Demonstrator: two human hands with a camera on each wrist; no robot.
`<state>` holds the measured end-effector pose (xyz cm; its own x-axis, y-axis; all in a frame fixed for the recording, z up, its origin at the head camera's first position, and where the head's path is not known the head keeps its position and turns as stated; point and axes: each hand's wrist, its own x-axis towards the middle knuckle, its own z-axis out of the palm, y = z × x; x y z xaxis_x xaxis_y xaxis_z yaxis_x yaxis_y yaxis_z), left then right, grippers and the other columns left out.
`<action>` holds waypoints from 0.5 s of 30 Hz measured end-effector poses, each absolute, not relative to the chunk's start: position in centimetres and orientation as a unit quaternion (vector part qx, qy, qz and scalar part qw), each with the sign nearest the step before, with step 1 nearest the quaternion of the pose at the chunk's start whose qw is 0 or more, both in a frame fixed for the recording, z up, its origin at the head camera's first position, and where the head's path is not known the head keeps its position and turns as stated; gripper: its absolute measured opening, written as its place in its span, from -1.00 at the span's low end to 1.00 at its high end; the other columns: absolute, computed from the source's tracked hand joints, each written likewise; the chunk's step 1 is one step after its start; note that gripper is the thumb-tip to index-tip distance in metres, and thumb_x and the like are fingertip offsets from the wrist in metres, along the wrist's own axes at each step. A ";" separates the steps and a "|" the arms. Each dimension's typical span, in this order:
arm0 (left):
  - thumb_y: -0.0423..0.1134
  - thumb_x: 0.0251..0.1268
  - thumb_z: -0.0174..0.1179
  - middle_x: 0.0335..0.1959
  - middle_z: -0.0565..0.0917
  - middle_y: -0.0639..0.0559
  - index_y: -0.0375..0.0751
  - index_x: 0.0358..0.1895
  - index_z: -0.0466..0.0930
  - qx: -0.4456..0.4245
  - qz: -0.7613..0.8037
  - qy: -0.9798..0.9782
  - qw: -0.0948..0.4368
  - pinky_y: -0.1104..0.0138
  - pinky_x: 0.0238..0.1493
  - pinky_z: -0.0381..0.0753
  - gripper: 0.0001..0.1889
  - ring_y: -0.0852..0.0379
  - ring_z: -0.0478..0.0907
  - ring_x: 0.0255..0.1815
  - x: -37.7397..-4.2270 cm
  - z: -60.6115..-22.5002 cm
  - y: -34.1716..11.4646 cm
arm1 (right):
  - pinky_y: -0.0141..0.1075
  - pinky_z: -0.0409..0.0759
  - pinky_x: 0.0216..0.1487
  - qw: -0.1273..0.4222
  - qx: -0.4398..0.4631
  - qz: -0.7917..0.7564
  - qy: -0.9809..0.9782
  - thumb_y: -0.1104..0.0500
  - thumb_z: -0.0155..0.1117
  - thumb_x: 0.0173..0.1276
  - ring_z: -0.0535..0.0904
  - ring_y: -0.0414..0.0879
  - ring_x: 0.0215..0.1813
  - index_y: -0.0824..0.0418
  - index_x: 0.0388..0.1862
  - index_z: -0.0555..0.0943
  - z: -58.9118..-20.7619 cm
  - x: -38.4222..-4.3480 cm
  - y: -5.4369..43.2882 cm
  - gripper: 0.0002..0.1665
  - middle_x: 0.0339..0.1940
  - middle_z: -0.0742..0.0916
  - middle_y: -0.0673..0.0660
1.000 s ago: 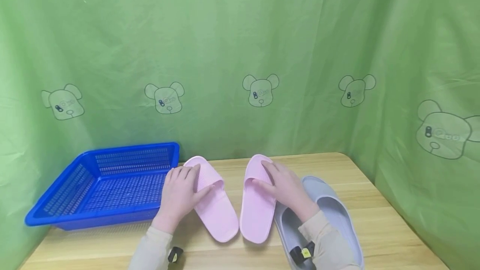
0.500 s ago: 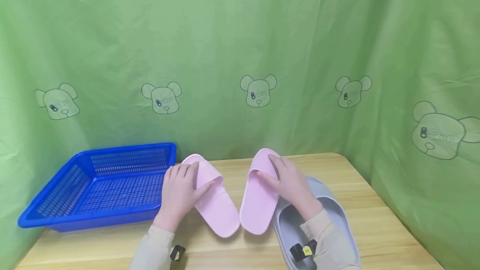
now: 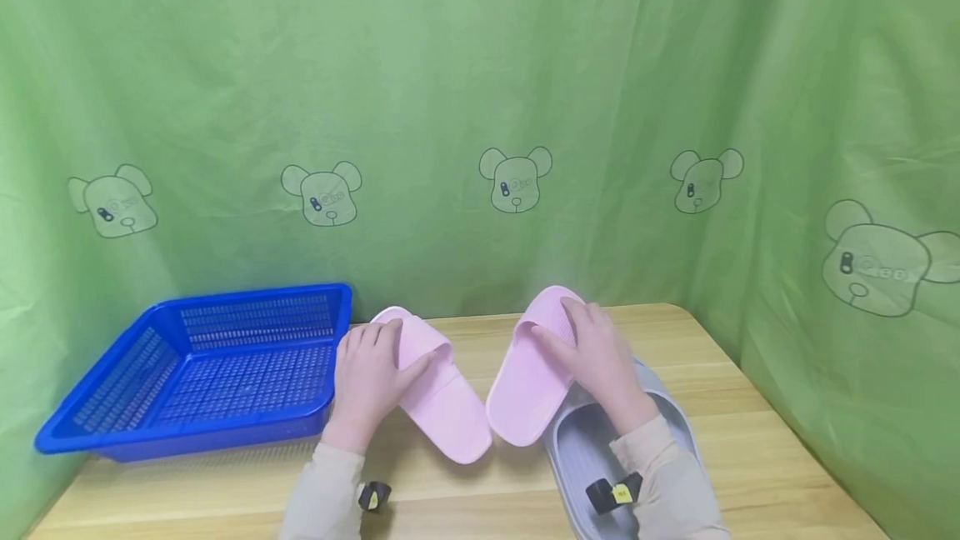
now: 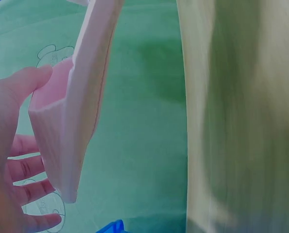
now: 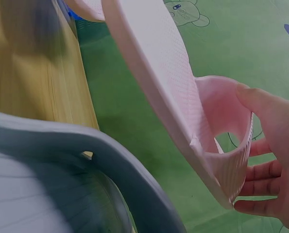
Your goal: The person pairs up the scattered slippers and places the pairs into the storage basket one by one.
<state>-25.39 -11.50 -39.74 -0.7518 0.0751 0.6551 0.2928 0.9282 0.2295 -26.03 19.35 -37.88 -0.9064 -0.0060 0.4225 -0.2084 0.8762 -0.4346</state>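
Two pink slippers (image 3: 446, 419) (image 3: 528, 386) lower centre, two hands (image 3: 367, 373) (image 3: 602, 352), two sleeves (image 3: 322, 490) (image 3: 678, 482), two black wrist devices (image 3: 373, 496) (image 3: 613, 494) right down low! One blue basket (image 3: 187, 432) lower left, one wooden tabletop (image 3: 757, 457), five printed bear heads (image 3: 516, 183) strung across mid-frame; grey footwear (image 3: 588, 448) lower right, one or two, can't be told.

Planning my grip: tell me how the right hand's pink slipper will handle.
The pink slipper is probably stiff: its sole looks nearly straight in the right hand. Its ribbed strap likely resists slipping but, arching open, may squash.

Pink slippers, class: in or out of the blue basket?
Out: in the head view, left hand and right hand hold the pink slippers beside the blue basket.
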 end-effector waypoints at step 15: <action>0.43 -0.10 0.31 -0.11 0.69 -0.10 -0.19 -0.05 0.59 -0.060 -0.221 -0.918 0.325 0.05 0.14 0.37 -0.24 -0.12 0.51 -0.04 -25.9 -40.0 -10.5 | 0.20 0.49 0.08 0.220 0.021 0.235 -0.947 -0.54 0.01 0.24 0.48 0.28 0.15 0.20 0.43 0.31 -37.6 -26.1 19.9 0.06 0.17 0.55 0.37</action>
<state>-25.89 -10.50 -40.00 -0.7820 -0.0323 0.6225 0.2541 0.8954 0.3657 -26.11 19.90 -37.60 -0.9020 0.0637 0.4271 -0.1432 0.8889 -0.4351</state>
